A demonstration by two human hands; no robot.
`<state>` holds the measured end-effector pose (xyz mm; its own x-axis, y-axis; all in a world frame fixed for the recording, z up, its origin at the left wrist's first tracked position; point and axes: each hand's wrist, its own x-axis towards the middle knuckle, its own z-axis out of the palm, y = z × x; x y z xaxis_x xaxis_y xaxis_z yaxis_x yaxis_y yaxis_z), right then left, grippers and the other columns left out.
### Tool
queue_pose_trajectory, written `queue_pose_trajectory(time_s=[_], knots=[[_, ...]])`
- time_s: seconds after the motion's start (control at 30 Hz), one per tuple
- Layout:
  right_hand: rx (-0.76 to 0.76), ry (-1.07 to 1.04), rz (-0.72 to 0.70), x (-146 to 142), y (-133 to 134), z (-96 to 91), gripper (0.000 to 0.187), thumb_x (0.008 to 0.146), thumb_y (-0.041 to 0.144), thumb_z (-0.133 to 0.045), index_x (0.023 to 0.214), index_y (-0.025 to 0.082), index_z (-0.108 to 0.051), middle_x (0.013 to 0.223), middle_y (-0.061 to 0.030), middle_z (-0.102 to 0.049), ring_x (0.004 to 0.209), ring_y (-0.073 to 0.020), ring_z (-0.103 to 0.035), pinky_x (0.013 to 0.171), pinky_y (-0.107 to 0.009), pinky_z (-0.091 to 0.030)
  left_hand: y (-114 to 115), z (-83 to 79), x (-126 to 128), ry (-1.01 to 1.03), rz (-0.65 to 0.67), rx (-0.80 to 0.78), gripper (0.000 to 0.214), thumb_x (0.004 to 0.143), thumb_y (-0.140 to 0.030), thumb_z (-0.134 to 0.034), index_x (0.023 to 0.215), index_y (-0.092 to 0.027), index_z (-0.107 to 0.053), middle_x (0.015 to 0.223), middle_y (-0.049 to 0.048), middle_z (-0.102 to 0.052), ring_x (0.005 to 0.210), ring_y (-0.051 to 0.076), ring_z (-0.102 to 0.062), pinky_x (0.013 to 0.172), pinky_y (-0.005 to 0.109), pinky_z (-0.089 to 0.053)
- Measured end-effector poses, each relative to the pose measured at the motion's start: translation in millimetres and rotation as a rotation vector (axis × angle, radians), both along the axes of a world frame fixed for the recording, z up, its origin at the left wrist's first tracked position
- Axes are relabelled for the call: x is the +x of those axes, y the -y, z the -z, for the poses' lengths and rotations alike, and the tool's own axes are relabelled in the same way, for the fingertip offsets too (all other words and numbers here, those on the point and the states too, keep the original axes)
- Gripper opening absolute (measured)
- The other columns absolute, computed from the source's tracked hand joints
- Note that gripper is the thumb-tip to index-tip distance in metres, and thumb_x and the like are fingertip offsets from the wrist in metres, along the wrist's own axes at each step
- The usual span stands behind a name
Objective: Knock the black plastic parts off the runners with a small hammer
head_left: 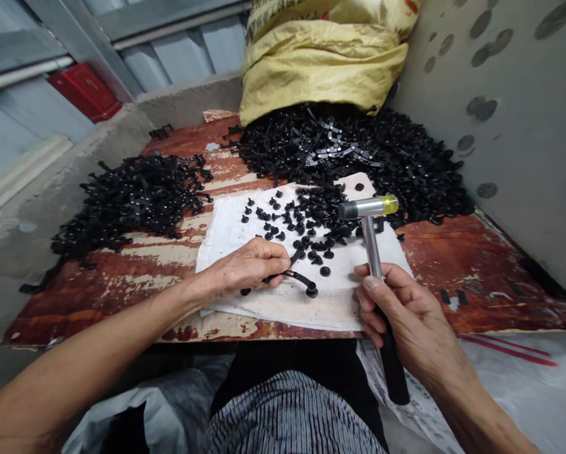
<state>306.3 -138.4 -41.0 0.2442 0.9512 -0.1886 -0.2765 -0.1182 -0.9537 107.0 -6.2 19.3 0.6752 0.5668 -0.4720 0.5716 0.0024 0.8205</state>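
Observation:
My left hand [248,268] is closed on a curved black plastic strip [298,279] and presses it flat on a white cloth [231,230]. A small black stud [312,291] sits at the strip's free end. My right hand [408,318] grips the handle of a small metal hammer [370,236]. The hammer's head, with a yellow cap on one side, hovers above the cloth, up and to the right of the strip. Several loose black studs [302,224] lie scattered across the cloth just beyond my left hand.
A worn red wooden board [453,265] carries the cloth. One heap of black strips [136,195] lies at the left, a larger heap [358,151] at the back. Behind it stands a yellow sack [321,63]. A grey wall [510,126] closes the right side.

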Motion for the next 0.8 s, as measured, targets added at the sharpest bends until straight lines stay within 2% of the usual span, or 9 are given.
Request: queue_pose_trajectory(time_s=[0.17, 0.33, 0.4, 0.47, 0.5, 0.57, 0.67, 0.73, 0.8], knots=[[0.007, 0.027, 0.001, -2, 1, -1.7, 0.033, 0.086, 0.049, -0.068, 0.100, 0.021, -0.060, 0.053, 0.0095, -0.045, 0.036, -0.0072, -0.037, 0.031, -0.018, -0.031, -3, 1.2, -1, -0.033, 0.051, 0.040, 0.032, 0.089, -0.033, -0.049, 0.061, -0.017, -0.051, 0.047, -0.0056, -0.039, 0.041, 0.006, -0.028, 0.041, 0.021, -0.018], [0.027, 0.117, -0.016, -2, 1, -4.4, 0.036, 0.086, 0.053, -0.065, 0.100, 0.020, -0.061, 0.055, 0.0083, -0.046, 0.038, -0.0080, -0.037, 0.031, -0.019, -0.031, -6, -4.0, 2, -0.062, 0.024, -0.031, 0.029, 0.086, -0.028, -0.050, 0.059, -0.018, -0.047, 0.048, -0.0049, -0.041, 0.040, 0.006, -0.028, 0.040, 0.021, -0.018], [0.003, 0.189, -0.060, 1, 2, -5.7, 0.037, 0.088, 0.054, -0.061, 0.105, 0.020, -0.063, 0.055, 0.0073, -0.046, 0.038, -0.0091, -0.038, 0.031, -0.021, -0.034, -6, -3.9, 2, -0.071, 0.042, -0.034, 0.029, 0.086, -0.028, -0.050, 0.059, -0.018, -0.048, 0.046, -0.0053, -0.039, 0.039, 0.006, -0.026, 0.040, 0.022, -0.016], [0.007, 0.328, -0.081, 5, 3, -8.8, 0.038, 0.091, 0.050, -0.059, 0.114, 0.021, -0.065, 0.057, 0.0044, -0.050, 0.041, -0.0124, -0.046, 0.035, -0.024, -0.041, -7, -1.7, 1, -0.068, 0.052, -0.029, 0.030, 0.086, -0.029, -0.050, 0.058, -0.018, -0.048, 0.045, -0.0056, -0.037, 0.039, 0.006, -0.025, 0.040, 0.022, -0.015], [0.031, 0.420, -0.077, 7, 4, -11.4, 0.038, 0.091, 0.048, -0.059, 0.119, 0.022, -0.065, 0.061, 0.0015, -0.056, 0.047, -0.0154, -0.054, 0.040, -0.027, -0.048, -7, -0.3, 0, -0.058, 0.052, -0.032, 0.030, 0.086, -0.030, -0.051, 0.058, -0.018, -0.048, 0.045, -0.0055, -0.038, 0.039, 0.006, -0.026, 0.040, 0.022, -0.015], [0.132, 0.603, -0.052, 10, 6, -18.9, 0.041, 0.092, 0.041, -0.059, 0.129, 0.026, -0.064, 0.082, -0.0062, -0.070, 0.074, -0.0235, -0.069, 0.063, -0.036, -0.060, -7, 2.5, -1, -0.022, 0.051, -0.046, 0.029, 0.085, -0.031, -0.052, 0.058, -0.019, -0.048, 0.047, -0.0050, -0.040, 0.040, 0.006, -0.028, 0.041, 0.022, -0.017], [0.293, 0.787, -0.042, 8, 9, -31.1, 0.046, 0.093, 0.028, -0.056, 0.139, 0.032, -0.059, 0.126, -0.0075, -0.068, 0.115, -0.0283, -0.065, 0.097, -0.047, -0.054, -8, 3.7, -1, -0.018, 0.044, -0.057, 0.028, 0.083, -0.031, -0.054, 0.058, -0.019, -0.049, 0.047, -0.0049, -0.042, 0.040, 0.006, -0.029, 0.041, 0.023, -0.017], [0.382, 0.863, -0.010, 6, 10, -35.0, 0.052, 0.094, 0.019, -0.054, 0.144, 0.034, -0.053, 0.137, -0.0050, -0.062, 0.121, -0.0273, -0.062, 0.104, -0.046, -0.049, -8, 3.2, -1, -0.037, 0.033, -0.059, 0.027, 0.082, -0.031, -0.054, 0.058, -0.019, -0.048, 0.048, -0.0048, -0.043, 0.040, 0.006, -0.029, 0.041, 0.023, -0.017], [0.439, 0.943, -0.006, 5, 9, -33.9, 0.057, 0.094, 0.014, -0.052, 0.147, 0.035, -0.050, 0.129, -0.0069, -0.067, 0.110, -0.0268, -0.068, 0.096, -0.044, -0.055, -8, 3.2, -2, -0.033, 0.027, -0.064, 0.027, 0.082, -0.031, -0.054, 0.059, -0.019, -0.048, 0.048, -0.0049, -0.043, 0.040, 0.006, -0.029, 0.041, 0.023, -0.018]])
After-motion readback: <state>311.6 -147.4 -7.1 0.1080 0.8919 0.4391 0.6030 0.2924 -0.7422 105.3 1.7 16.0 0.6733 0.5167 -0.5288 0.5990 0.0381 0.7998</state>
